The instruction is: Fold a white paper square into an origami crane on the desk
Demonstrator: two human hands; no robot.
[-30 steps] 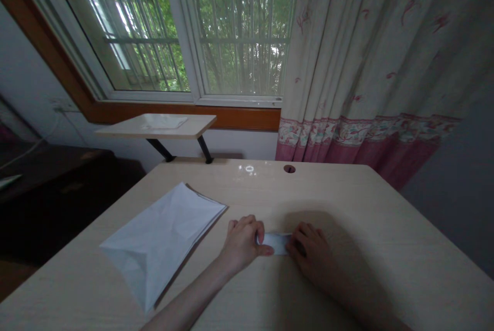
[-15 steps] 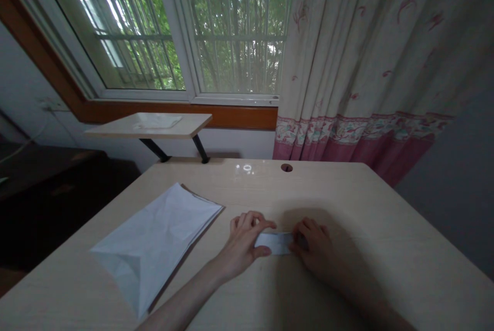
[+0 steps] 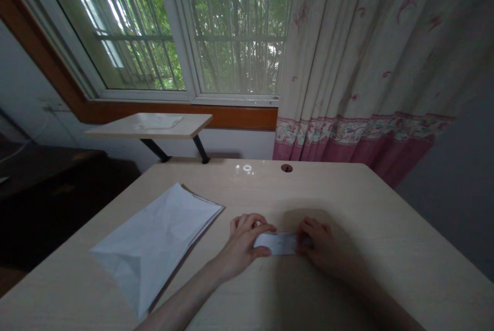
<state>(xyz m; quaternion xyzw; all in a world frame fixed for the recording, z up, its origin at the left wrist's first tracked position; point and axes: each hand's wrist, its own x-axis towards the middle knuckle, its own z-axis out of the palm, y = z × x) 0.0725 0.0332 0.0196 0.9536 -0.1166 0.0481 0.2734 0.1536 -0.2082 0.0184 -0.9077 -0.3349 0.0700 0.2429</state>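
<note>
A small folded strip of white paper (image 3: 283, 244) lies across the desk between my two hands. My left hand (image 3: 247, 241) holds its left end, thumb along the near edge and index finger along the far edge. At the other end, my right hand (image 3: 314, 241) has its fingers curled and pinched on the paper, partly hiding that end. To the left of my left hand rests a stack of large white paper sheets (image 3: 165, 233), creased on top, with one near corner bent.
The pale wooden desk (image 3: 386, 233) has a round cable hole (image 3: 286, 168) near its far edge. A raised shelf (image 3: 181, 133) on black legs stands at the back left, with a white sheet (image 3: 160, 121) on it. Behind are a barred window and a curtain (image 3: 347, 63).
My right hand has slid slightly to the right along the strip, so a bit more of the paper shows. My left hand stays nearly in place.
</note>
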